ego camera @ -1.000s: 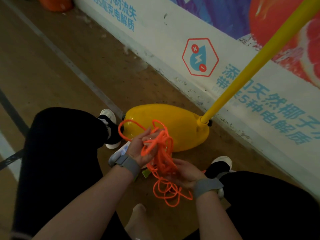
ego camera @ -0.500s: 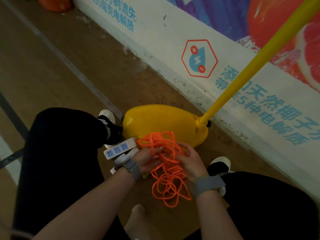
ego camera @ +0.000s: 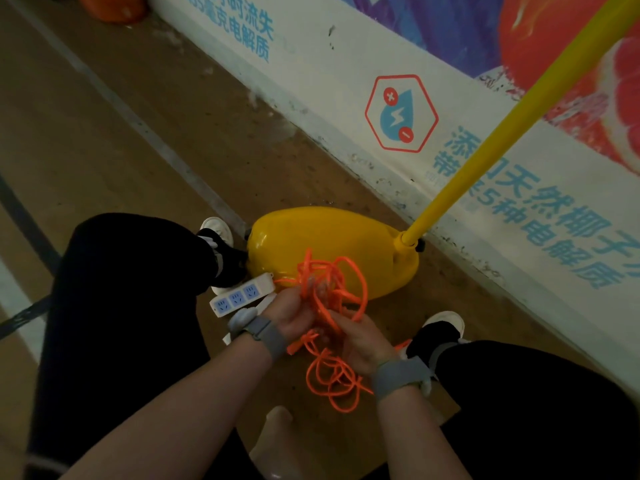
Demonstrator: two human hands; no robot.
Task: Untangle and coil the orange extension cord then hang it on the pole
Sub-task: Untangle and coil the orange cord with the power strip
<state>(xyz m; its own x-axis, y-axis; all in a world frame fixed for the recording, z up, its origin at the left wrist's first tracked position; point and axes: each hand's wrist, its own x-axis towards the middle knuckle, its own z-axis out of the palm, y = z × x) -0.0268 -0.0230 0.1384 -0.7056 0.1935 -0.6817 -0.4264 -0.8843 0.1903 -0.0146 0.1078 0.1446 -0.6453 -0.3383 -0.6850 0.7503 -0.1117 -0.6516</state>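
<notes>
1. The cord (ego camera: 322, 310) is held in both hands, low between the legs (ego camera: 131, 289) and above the floor (ego camera: 121, 140). A tangle of loops hangs below the hands, and more loops stick up past the fingers.
2. The left hand (ego camera: 294, 317) has its fingers curled round a bunch of strands in the upper tangle. The right hand (ego camera: 360, 344) sits just right of it and nearer, fingers curled on strands lower down. Its fingertips are hidden, so I can't tell the exact pinch.
3. Handling, my read: thin, light, limp. It's too soft to hold a loop shape, so loops collapse and snag each other. The jacket looks smooth and will likely slide through a loose grip. It isn't fragile, but yanking would tighten the knots.
4. Where to grab: the strip (ego camera: 242, 295), just left of the left hand, is the only rigid, heavier bit. I'd anchor there and feed cord out loop by loop. I can't tell if the strip lies on the floor or hangs.
5. The floor is brown, hard and scuffed, with a grey line (ego camera: 138, 123) running off to the far left. It looks fine for dropping slack.
6. The base (ego camera: 329, 237) is yellow, rounded and glossy, just beyond the hands. A shoe (ego camera: 218, 230) sits at its left end.
7. The pole (ego camera: 512, 126) rises from the right end of the base and slants up to the far right, out of frame. No hook shows.
8. Far: the wall (ego camera: 346, 81), with a printed banner, runs close behind the base. An orange object (ego camera: 110, 8) is cut off at the far left.
</notes>
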